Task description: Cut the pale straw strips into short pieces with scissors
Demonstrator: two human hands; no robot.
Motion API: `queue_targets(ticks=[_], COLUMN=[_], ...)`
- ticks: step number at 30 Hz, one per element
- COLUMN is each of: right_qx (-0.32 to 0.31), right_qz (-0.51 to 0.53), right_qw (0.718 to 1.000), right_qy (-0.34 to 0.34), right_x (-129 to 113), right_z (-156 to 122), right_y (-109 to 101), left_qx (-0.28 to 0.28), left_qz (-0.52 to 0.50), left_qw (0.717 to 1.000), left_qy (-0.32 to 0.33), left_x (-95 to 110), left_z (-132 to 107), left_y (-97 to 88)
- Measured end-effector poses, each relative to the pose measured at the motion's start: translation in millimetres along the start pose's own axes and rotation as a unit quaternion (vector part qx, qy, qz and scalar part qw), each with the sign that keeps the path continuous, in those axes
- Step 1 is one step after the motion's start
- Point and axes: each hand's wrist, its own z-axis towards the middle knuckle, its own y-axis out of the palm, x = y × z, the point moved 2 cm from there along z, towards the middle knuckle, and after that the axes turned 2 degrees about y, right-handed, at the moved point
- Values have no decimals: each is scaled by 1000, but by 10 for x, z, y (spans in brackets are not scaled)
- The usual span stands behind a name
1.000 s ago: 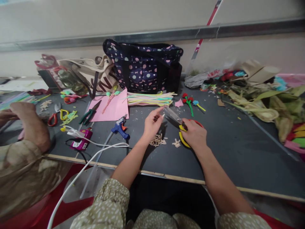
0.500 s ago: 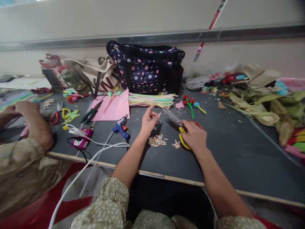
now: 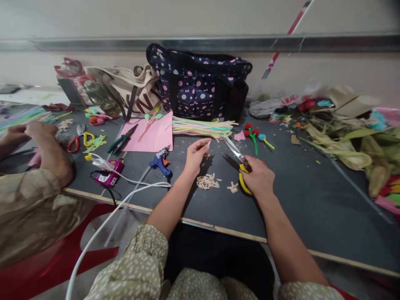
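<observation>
Between the thumb and fingers of my left hand point(image 3: 196, 157) is a small pale wooden piece point(image 3: 209, 142), its tip poking out. My right hand point(image 3: 258, 175) grips a pair of scissors point(image 3: 240, 156) with yellow and red handles, the blades pointing away and to the left. The blades sit just right of the wooden piece, apart from it. Below my hands lie a larger pile of short wooden pieces point(image 3: 207, 182) and a smaller pile point(image 3: 232, 187). Beyond the blades is a bundle of pastel pipe cleaners point(image 3: 203, 127).
To the left lie a blue glue gun point(image 3: 161, 161), green-handled pliers point(image 3: 121, 141), pink paper point(image 3: 162, 135) and a magenta power strip point(image 3: 110, 174) with a white cable. A co-worker's hands point(image 3: 39, 131) are at far left. Dry husks point(image 3: 350, 146) lie at right; a dotted bag point(image 3: 200, 83) stands behind.
The fingers of my left hand have curled in around the wooden piece; the index finger stuck out before. The scissor blades have drawn closer together. The whole view has shifted slightly.
</observation>
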Motion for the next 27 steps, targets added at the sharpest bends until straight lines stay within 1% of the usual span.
queue_targets(ticks=[4,7,8,10,12,14,17,19,22,24,25,27], right_qx=[5,6,5,4,7,9,12,10,6,5,5,6], right_qz=[-16,-13,-9,4,17,28,34,33,38,44,46,48], right_qw=[1000,1000,1000,1000,999,999,998,998,998,997,997,997], right_qy=[7,18,21,29,37,45,48,48,53,59,61,64], right_x=[51,100,115,140,158,169,171,170,170,170,169,166], right_z=[40,68,75,87,94,97,95,93,94,97,99,102], right_y=[-3,0,3,6,7,5,3,4,6,5,4,0], left_qx=[5,3,-17,-95,-188,-263,-354,-399,-436,-447,-450,-447], left_qz=[19,53,73,120,165,199,251,294,361,394,400,398], left_qw=[999,998,997,988,967,943,900,868,824,803,799,801], left_qy=[28,33,26,-3,-38,-53,-35,-18,-11,-7,-2,19], left_x=[9,-1,-3,-4,1,8,-13,-53,-101,-94,-77,-31], left_z=[7,12,8,-14,-56,-101,-137,-133,-102,-85,-80,-77], left_y=[11,13,19,41,65,80,80,60,8,-17,-23,-20])
